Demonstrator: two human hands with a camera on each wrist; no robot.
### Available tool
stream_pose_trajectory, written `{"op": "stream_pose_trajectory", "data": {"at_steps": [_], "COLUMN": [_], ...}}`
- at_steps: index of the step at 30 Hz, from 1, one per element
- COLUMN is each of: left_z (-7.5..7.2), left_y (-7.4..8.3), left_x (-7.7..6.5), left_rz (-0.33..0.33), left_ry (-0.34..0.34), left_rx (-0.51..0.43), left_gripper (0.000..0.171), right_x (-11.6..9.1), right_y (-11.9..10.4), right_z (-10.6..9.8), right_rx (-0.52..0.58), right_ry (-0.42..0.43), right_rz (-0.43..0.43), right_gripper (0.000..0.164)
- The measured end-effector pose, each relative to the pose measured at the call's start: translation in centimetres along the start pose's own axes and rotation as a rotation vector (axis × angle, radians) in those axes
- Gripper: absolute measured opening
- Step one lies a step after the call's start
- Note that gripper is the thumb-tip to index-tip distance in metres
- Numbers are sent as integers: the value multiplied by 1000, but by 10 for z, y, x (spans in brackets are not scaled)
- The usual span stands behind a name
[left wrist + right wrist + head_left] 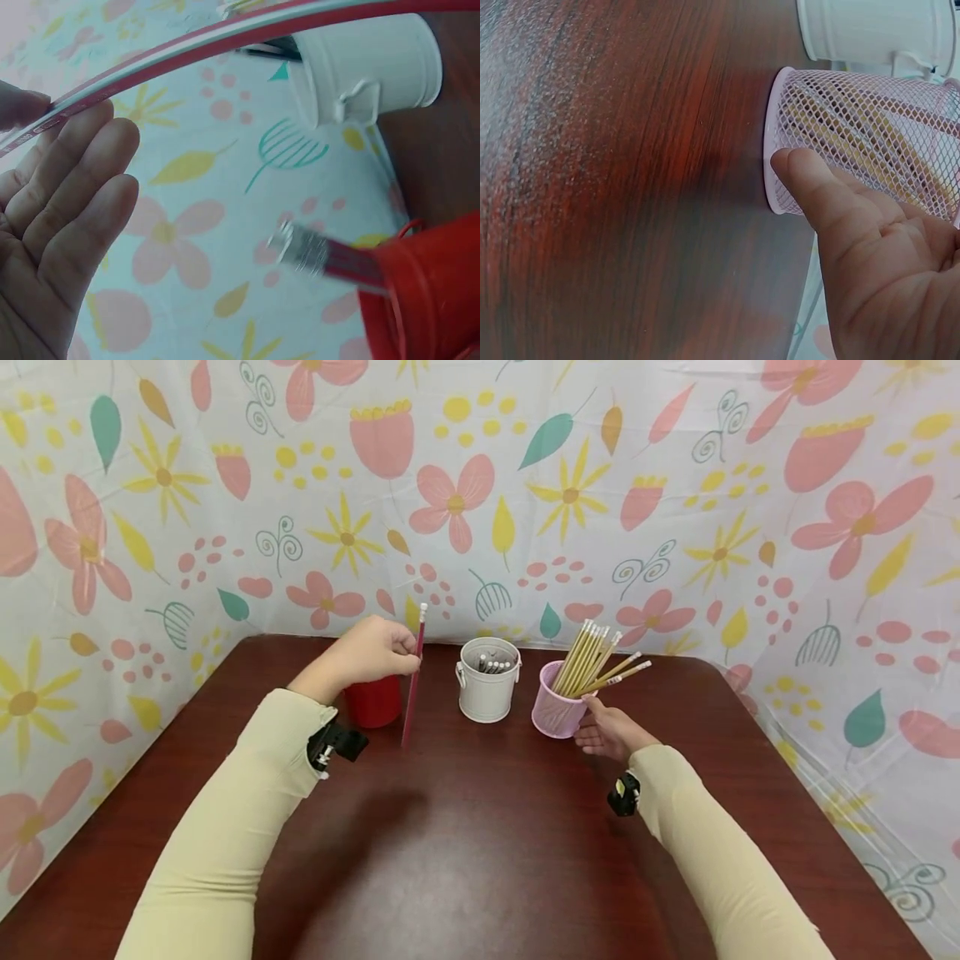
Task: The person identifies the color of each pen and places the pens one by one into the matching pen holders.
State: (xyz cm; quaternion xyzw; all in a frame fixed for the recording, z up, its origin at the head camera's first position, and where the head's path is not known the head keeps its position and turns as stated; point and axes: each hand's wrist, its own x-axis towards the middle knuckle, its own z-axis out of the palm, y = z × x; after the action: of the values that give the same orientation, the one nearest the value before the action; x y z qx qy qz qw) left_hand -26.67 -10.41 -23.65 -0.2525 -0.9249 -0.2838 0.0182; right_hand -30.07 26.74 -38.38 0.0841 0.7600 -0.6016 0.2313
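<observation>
My left hand (pixel 375 652) pinches a red pencil (pixel 414 681) between thumb and fingertips, eraser end up, in front of and beside a red bucket (pixel 372 703). In the left wrist view the pencil crosses the top, and silver-ended red pencils (pixel 322 256) stick out of the bucket. On the right, my right hand (pixel 611 731) lies against the side of a pink mesh cup (pixel 553 714), its fingers fairly straight at the mesh. Several gold pencils (pixel 581 660) lean in that cup, some tilting far to the right.
Between the red bucket and the pink cup stands a white bucket (pixel 486 697) with side handles, holding several dark pencils with white ends (pixel 492 666). All three containers stand on a dark reddish-brown table (pixel 480 843). A flower-print curtain (pixel 480 485) hangs behind the table.
</observation>
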Motion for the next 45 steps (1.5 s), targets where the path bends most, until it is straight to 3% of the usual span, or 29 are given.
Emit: {"op": "stream_pose_trajectory", "data": {"at_steps": [5,10,16,24,30,35,45], "left_z": [-17,-30,-42,-62,-79,-84,-76], "left_y": [-4,-7,-14,-26,-33,-39,-41], "left_x": [-7,-17,-23,-17,-13,-10,-1], "left_rz": [-33,-58,-139,-154,-223,-230,-289], "left_ry": [62,34,39,79,103,221,457], "left_rx": [10,103,171,242,232,194,96], "left_gripper": [11,12,12,14,16,22,30], "right_x": [2,2,-1,-1,0,1,2], "right_y": [1,1,-1,0,0,0,1], "right_z": [2,2,1,0,0,-1,0], "right_rx": [3,-6,-23,-24,-19,-20,-15], "right_ry": [1,7,2,-9,-9,-7,-10], "right_rz": [-4,6,15,0,-1,-2,-3], "right_gripper": [71,72,79,78,77,78,77]}}
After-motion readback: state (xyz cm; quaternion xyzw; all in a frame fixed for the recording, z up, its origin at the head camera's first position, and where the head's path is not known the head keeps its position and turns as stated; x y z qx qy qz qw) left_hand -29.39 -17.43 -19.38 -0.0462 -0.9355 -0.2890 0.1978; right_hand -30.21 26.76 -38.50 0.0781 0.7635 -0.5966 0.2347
